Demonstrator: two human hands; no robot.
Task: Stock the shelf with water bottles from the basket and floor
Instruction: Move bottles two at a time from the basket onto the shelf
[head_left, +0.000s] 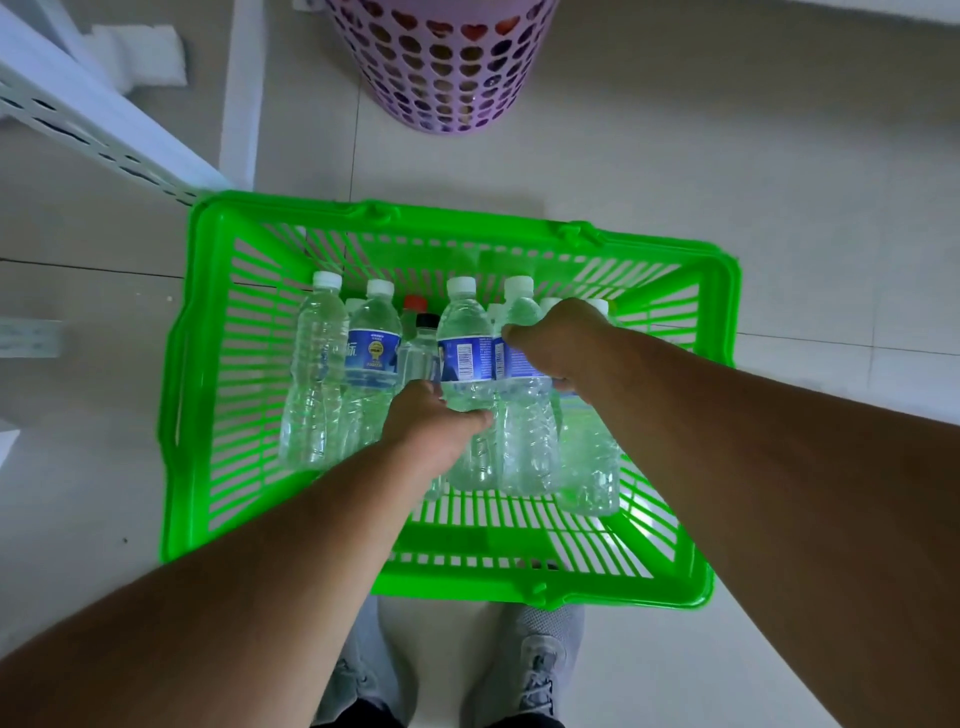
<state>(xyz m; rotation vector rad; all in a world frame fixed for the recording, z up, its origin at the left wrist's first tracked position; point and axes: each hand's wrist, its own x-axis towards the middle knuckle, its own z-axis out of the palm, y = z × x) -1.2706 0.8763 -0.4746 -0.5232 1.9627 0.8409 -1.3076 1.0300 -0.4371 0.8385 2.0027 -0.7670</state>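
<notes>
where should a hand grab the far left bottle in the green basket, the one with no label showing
Judging by its pose, grip the far-left bottle around its ribbed middle, coming straight down from above. It lies with its white cap toward the basket's far wall, its top side bare, and both hands are busy to its right. The basket wall blocks its left.

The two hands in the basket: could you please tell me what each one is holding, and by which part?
The left hand grips one water bottle below its label; the right hand grips the neighbouring bottle at its label.
</notes>
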